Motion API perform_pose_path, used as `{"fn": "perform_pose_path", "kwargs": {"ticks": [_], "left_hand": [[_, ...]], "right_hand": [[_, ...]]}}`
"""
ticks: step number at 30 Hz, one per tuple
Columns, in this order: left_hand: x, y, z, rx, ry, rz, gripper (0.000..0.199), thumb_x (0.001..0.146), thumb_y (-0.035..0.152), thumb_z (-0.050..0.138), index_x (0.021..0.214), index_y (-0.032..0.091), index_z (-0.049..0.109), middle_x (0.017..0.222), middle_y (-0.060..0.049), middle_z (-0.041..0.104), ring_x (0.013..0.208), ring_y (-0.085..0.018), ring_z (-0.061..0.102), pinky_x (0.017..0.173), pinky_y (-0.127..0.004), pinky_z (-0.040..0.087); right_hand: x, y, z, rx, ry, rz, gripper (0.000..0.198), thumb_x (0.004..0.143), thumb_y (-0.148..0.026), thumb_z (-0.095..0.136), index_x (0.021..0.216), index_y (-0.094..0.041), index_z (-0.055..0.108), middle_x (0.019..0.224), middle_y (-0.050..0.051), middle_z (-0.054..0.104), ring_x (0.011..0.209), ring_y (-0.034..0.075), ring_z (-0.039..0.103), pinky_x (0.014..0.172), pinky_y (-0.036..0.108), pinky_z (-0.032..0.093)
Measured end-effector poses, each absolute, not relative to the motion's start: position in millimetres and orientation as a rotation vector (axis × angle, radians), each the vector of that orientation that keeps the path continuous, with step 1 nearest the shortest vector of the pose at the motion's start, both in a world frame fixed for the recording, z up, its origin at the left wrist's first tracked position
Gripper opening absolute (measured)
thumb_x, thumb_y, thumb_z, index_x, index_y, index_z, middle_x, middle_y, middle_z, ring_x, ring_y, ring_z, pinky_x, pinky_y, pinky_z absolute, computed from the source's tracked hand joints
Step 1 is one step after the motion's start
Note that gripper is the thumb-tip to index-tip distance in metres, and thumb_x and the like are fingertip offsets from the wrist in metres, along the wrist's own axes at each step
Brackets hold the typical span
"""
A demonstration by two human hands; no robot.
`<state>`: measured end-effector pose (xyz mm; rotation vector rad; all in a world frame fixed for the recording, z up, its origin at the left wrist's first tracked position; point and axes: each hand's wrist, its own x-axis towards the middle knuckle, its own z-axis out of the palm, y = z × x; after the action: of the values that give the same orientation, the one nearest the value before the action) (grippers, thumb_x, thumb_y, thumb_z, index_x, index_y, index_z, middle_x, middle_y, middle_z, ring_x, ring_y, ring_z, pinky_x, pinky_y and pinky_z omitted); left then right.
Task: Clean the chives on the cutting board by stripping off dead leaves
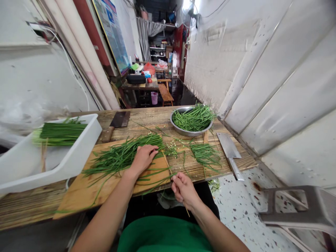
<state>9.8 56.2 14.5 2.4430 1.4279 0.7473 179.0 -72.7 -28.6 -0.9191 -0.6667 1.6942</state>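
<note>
A loose pile of green garlic chives (115,155) lies across a wooden cutting board (78,189). My left hand (144,158) rests on the pile's right end, its fingers curled over the stems, and what sits under the fingertips is partly hidden. Lower right, at the table's front edge, my right hand (184,189) pinches a few chive strands that trail left over the board. A thin straw-coloured strip (167,160) also runs down to this hand and out below it. Pale trimmed bits (172,146) are scattered beside the pile.
A metal bowl (193,133) heaped with chives stands at the back right; a smaller chive pile (204,154) lies in front. A cleaver (230,150) is at the right, a dark-bladed one (120,119) back left. A white bin (78,150) holds bundled chives. A stool (291,218) stands right.
</note>
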Motion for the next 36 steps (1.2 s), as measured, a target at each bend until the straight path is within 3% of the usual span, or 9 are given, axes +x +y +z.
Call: {"fn": "perform_pose_path", "kwargs": {"ticks": [10,18,29,36], "left_hand": [[17,52,11,2.397,1.531,0.792,0.029,0.083,0.033,0.041,0.085,0.022,0.068,0.09,-0.003,0.068,0.087,-0.018,0.058,0.08,-0.032,0.035],[16,56,8,2.277,1.573,0.903,0.028,0.082,0.033,0.044,0.088,0.021,0.068,0.092,-0.004,0.069,0.088,-0.02,0.06,0.083,-0.035,0.037],[21,53,15,2.215,1.338,0.898,0.026,0.081,0.032,0.043,0.075,0.019,0.064,0.068,0.001,0.067,0.066,-0.014,0.059,0.07,-0.025,0.042],[18,58,8,2.153,1.42,0.89,0.025,0.079,0.031,0.043,0.074,0.018,0.064,0.068,0.0,0.067,0.066,-0.015,0.059,0.066,-0.025,0.042]], "right_hand": [[178,-73,-31,-0.903,-0.659,1.698,0.032,0.072,-0.044,0.062,0.071,-0.02,0.039,0.04,-0.011,0.051,0.019,0.0,0.02,0.02,0.01,0.014],[178,-75,-27,-0.951,-0.64,1.648,0.035,0.068,-0.048,0.062,0.073,-0.02,0.041,0.04,-0.011,0.05,0.018,0.0,0.021,0.021,0.011,0.013],[182,-77,-25,-0.975,-0.652,1.749,0.036,0.067,-0.045,0.063,0.07,-0.021,0.037,0.037,-0.012,0.049,0.017,0.001,0.02,0.021,0.011,0.011],[180,-82,-22,-1.042,-0.725,1.616,0.035,0.069,-0.048,0.059,0.068,-0.021,0.037,0.036,-0.012,0.047,0.018,0.0,0.02,0.022,0.012,0.011]]}}
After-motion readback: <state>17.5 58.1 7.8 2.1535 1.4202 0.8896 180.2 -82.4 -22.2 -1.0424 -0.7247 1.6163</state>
